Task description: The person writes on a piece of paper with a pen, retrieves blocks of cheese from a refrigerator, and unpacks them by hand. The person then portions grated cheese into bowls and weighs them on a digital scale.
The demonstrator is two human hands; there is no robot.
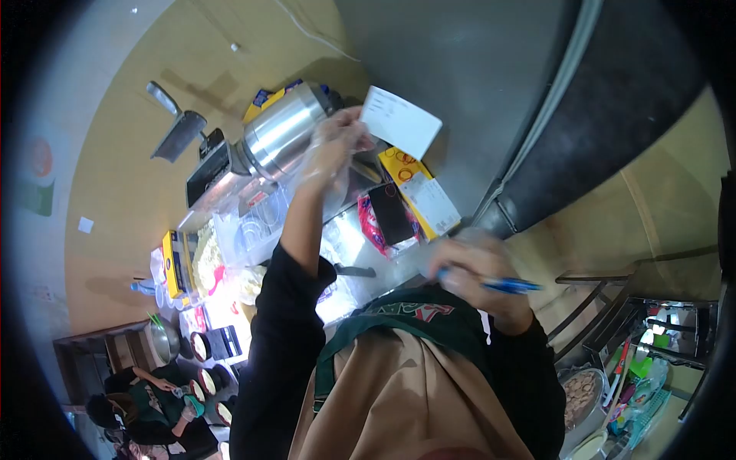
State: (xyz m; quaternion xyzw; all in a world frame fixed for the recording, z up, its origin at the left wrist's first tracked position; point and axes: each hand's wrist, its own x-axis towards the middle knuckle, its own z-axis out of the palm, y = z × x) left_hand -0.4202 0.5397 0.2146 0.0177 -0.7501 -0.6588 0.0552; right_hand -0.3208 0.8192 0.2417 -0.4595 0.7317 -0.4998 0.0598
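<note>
My left hand (334, 146), in a clear plastic glove, reaches up past a shiny steel cylindrical machine (285, 132). Its fingers are closed on the edge of a white card (400, 123) with small printed lines on it. My right hand (484, 272), slightly blurred and also gloved, holds a blue pen (510, 286) near my chest. Between the hands lie a yellow box (443, 220) with a white label, a dark phone-like slab (391, 214) and a pink packet (371, 227) partly under the slab.
A black-handled knife (355, 271) lies on the steel table. Clear plastic containers (257, 234) stand to the left. A metal scoop (181, 132) hangs on the wall. Another person (157, 406) works at lower left. At lower right is a bowl of brownish pieces (583, 395).
</note>
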